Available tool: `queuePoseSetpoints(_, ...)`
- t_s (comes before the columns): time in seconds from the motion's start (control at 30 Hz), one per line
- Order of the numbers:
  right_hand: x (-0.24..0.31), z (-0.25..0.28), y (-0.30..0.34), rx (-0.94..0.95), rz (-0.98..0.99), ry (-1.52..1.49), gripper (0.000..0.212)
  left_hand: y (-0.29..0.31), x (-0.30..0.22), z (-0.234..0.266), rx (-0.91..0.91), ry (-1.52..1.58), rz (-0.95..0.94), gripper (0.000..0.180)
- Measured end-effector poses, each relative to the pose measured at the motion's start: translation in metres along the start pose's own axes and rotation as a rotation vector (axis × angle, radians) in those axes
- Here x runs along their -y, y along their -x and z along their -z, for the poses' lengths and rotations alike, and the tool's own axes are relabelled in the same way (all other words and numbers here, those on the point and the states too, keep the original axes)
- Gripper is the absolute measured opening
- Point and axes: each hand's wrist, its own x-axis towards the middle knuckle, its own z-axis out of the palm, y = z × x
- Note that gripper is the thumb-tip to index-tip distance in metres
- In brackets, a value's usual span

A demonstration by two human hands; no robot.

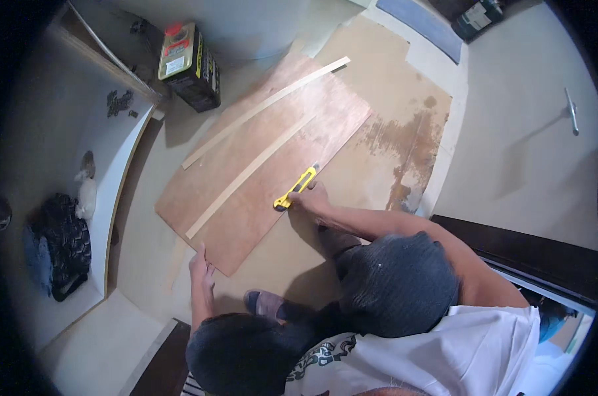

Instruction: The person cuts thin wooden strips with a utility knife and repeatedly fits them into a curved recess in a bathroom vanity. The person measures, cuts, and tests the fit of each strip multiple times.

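Observation:
A reddish-brown sheet of thin plywood (236, 221) lies at a slant on the floor in front of me. At its near left corner, my left hand (202, 269) pinches the edge. My right hand (312, 200) grips a yellow utility knife (296, 189) over the sheet's right edge, the blade end pointing away from me. Two narrow pale strips lie lengthwise on the plywood: a longer far strip (266, 103) that overhangs the far edge, and a nearer strip (251, 170). My bent knees are close to the near edge.
A black and gold metal can (192, 69) with a red cap stands beyond the sheet. On the left, a white-sided cabinet (124, 178) holds a black bag (61, 244). Brown floor covering (378, 59) with a dark stain (414, 142) extends right, towards a door with a metal handle (571, 112).

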Motion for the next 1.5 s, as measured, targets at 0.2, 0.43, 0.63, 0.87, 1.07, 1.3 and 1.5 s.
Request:
queuePoseSetpoints(0.2, -0.022, 0.034, -0.024, 0.099, -0.114, -0.263, 0.029, 0.04, 0.002, -0.031, 0.184, 0.127, -0.052, 0.044)
queuePoseSetpoints(0.43, 0.003, 0.092, -0.006, 0.21, -0.185, -0.565, 0.02, 0.065, 0.042, -0.056, 0.192, -0.346, -0.058, 0.038)
queuePoseSetpoints(0.63, -0.007, 0.174, -0.001, -0.043, 0.024, -0.524, 0.014, 0.096, 0.043, -0.105, 0.606, -0.601, -0.015, 0.034)
queuePoseSetpoints(0.87, -0.012, 0.184, -0.008, -0.176, 0.051, -0.389, 0.01, 0.063, 0.031, -0.078, 0.572, -0.946, -0.404, 0.03)
queuePoseSetpoints(1.07, -0.017, 0.185, -0.01, -0.173, 0.084, -0.377, 0.014, 0.006, -0.046, -0.012, -0.344, -1.055, -0.957, 0.031)
queuePoseSetpoints(1.3, -0.023, 0.161, -0.003, -0.126, 0.059, -0.374, 0.017, -0.029, -0.051, 0.029, -0.226, -1.291, -0.91, 0.037)
queuePoseSetpoints(1.5, -0.029, 0.146, -0.003, -0.137, 0.025, -0.415, 0.017, -0.05, -0.103, 0.051, -0.307, -1.239, -0.889, 0.017)
